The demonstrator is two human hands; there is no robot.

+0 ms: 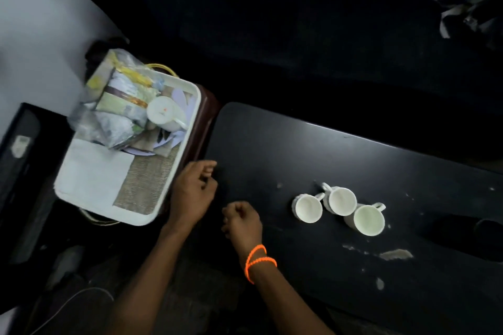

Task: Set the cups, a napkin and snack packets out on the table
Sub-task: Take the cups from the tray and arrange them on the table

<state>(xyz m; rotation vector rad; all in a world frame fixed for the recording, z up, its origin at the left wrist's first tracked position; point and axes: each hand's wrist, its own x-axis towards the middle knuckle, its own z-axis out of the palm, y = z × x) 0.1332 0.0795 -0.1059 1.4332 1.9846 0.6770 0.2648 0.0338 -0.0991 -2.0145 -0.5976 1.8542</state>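
Observation:
Three white cups (339, 207) stand upright and close together on the black table (272, 144). A white tray (190, 117) to the table's left holds a fourth white cup (163, 114) lying on its side, several snack packets (117, 106) and a white napkin (92, 171). My left hand (194, 193) hovers between the tray's near right edge and the table with loosely curled fingers, holding nothing. Beside it over the table's near left edge, my right hand (242, 221) curls into a loose fist, nothing visible in it; an orange band circles its wrist.
The tray rests on a dark brown stand (205, 122). A black case (24, 160) lies left of the tray. A woven mat (147, 185) lines the tray's bottom. A dark round object (490, 228) sits at the table's right. Pale scuffs (394, 253) mark the tabletop.

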